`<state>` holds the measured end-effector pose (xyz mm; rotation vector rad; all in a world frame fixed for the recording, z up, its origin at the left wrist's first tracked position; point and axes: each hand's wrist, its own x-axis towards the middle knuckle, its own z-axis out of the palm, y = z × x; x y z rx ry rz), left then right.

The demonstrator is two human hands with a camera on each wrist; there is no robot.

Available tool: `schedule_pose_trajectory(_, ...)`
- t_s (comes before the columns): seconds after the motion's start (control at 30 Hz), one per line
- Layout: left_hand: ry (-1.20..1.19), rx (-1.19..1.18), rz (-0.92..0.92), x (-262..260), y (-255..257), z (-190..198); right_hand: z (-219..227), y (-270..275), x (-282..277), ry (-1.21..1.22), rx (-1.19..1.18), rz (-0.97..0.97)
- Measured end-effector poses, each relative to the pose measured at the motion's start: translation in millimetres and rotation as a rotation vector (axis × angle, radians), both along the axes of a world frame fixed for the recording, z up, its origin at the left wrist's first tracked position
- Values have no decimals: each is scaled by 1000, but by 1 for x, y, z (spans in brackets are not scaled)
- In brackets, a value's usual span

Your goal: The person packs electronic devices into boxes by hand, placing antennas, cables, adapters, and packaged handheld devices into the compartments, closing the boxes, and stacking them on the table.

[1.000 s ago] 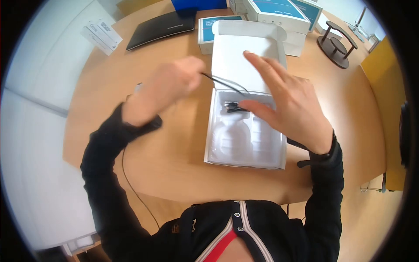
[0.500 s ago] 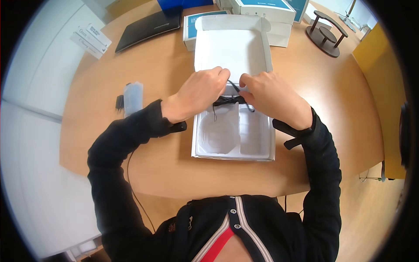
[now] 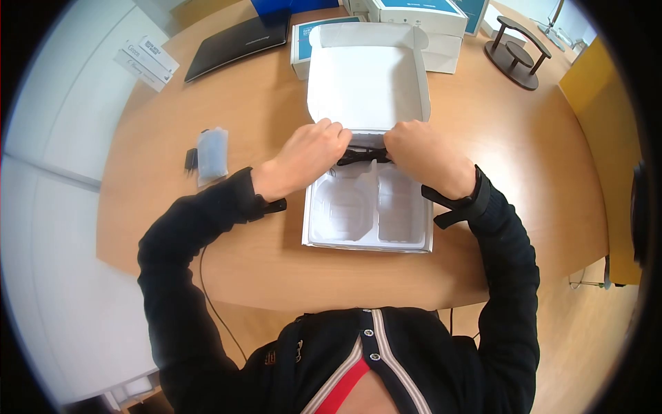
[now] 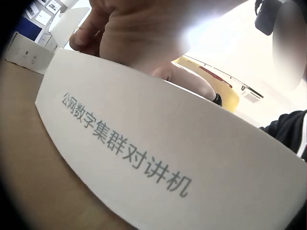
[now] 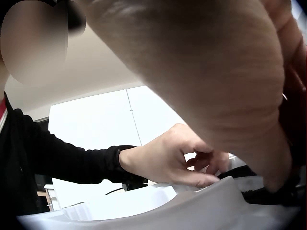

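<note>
An open white box (image 3: pixel 305 221) holds a moulded white tray (image 3: pixel 376 200) with compartments. Bundled black cord (image 3: pixel 362 156) lies in the compartment at the back, by the lid's hinge. My left hand (image 3: pixel 307 155) curls over the left end of that compartment, its fingertips at the cord. From the other side my right hand (image 3: pixel 431 155) reaches in, knuckles up, fingers hidden beneath it. In the right wrist view, the left thumb and fingers bend close to the black cord (image 5: pixel 237 172), and the right thumb presses down at it. Printed characters mark the box side (image 4: pixel 124 139).
Left on the table lie a bluish plastic-wrapped item (image 3: pixel 212 155) and a black adapter (image 3: pixel 191 160). The raised lid (image 3: pixel 369 79) stands behind the hands. Further back are a black laptop (image 3: pixel 238 45), more boxes (image 3: pixel 420 21) and a dark wooden stand (image 3: pixel 517 55).
Both hands came together over the box with a loose cord, then lowered to its back compartment. The cord strand that stretched between them and the small hanging loop are now gathered down there.
</note>
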<state>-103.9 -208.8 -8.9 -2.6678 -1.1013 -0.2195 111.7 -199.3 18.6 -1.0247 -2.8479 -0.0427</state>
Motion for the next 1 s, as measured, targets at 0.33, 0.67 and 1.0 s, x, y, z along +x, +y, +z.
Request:
schedule_pose_trajectory(0.33,44,-7,-11,-6,-12,7,5,2,13,66,-14,124)
schedule_pose_trajectory(0.67,-262,-43,200,-51,-44,42,9,0,16,43,-112,178)
schedule_pose_trajectory(1.0,-56,-482,984,-256,-28,43,49,-25,13,90,-32,84)
